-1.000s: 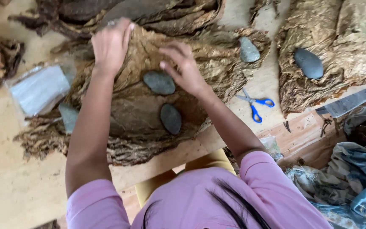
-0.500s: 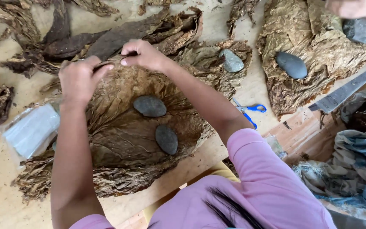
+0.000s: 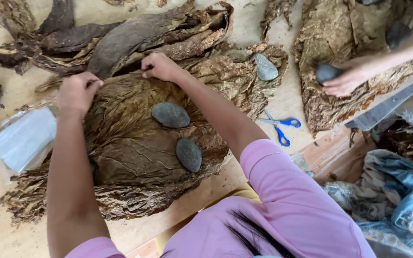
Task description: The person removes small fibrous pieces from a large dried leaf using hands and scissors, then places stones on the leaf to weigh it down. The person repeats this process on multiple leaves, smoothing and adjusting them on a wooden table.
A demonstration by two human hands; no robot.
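Note:
A big stack of flattened brown dried leaves lies on the wooden table in front of me. Two grey flat stones rest on top of it. My left hand pinches the far left edge of the top leaf, fingers closed on it. My right hand grips the same leaf's far edge a little to the right. Darker crumpled leaves lie just beyond both hands.
Another person's hand holds a dark stone on a second leaf pile at the right. Blue-handled scissors lie between the piles. A third grey stone sits on leaves behind. A clear plastic bag lies at left, cloth bundles at right.
My hands moved from the pile's middle to its far edge and took hold of the top leaf. Another person's hand came in at the right and gripped a stone.

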